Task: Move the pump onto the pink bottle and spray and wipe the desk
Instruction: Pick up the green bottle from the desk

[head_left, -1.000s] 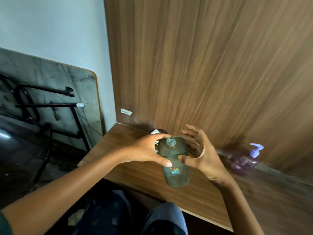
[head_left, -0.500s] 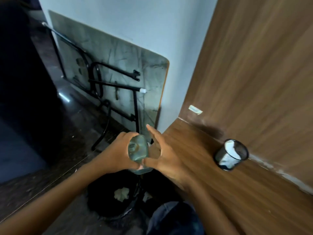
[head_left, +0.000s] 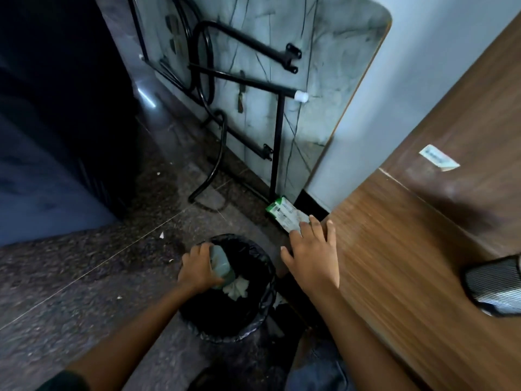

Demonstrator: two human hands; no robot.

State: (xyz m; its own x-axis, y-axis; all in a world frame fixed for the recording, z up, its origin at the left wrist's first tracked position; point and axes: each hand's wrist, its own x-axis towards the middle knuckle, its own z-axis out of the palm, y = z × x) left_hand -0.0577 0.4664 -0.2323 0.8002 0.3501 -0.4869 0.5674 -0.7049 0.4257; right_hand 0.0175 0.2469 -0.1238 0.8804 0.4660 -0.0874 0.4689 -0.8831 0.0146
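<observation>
My left hand [head_left: 198, 268] grips a clear greenish bottle [head_left: 222, 266] without a pump and holds it tilted over the mouth of a black-lined waste bin [head_left: 253, 311] on the floor. Crumpled pale paper [head_left: 236, 287] lies in the bin just under the bottle. My right hand [head_left: 313, 253] is flat with fingers spread, resting at the left edge of the wooden desk [head_left: 408, 263], and holds nothing. The pink bottle and the pump are out of view.
A black mesh cup [head_left: 496, 289] stands on the desk at the right edge of the view. A folded table with black metal legs [head_left: 253, 80] leans on the wall. A green and white packet [head_left: 284, 214] lies on the floor by the desk corner.
My view swung left and down from the desk to the floor. My left hand carried the bottle off the desk and down over the bin. My right hand let go and moved to the desk edge.
</observation>
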